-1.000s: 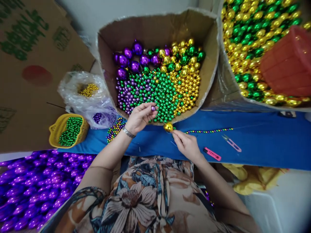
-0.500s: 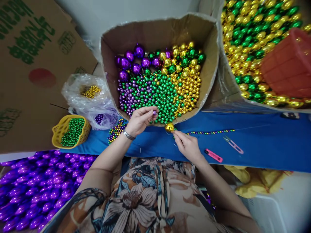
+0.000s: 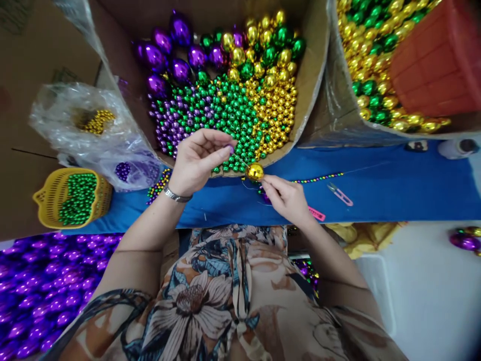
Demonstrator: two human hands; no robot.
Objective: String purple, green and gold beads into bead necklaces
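My left hand (image 3: 201, 159) is closed in a pinch on a small purple bead (image 3: 230, 149) over the front edge of the open carton (image 3: 313, 100). A thin needle or wire (image 3: 241, 161) runs from that bead to a large shiny gold bead (image 3: 255, 172). Just right of the gold bead, the fingertips of my right hand (image 3: 285, 196) are pinched together against it. A fine thread (image 3: 246, 185) loops down below it. Inside the carton lie small purple, green and gold beads (image 3: 238, 118), with bigger balls (image 3: 181, 70) behind them.
On the blue cloth (image 3: 376, 185) lie a strung bead strand (image 3: 319, 178), thread snips (image 3: 340, 194) and a pink cutter (image 3: 316, 214). A yellow basket (image 3: 43, 200) and plastic bags (image 3: 56, 113) stand left. At right, a second carton holds a red bucket (image 3: 432, 65).
The view has tilted down and closer, so the carton sits higher in the picture. Both hands keep their pinches, and the purple and gold beads stay a short way apart.
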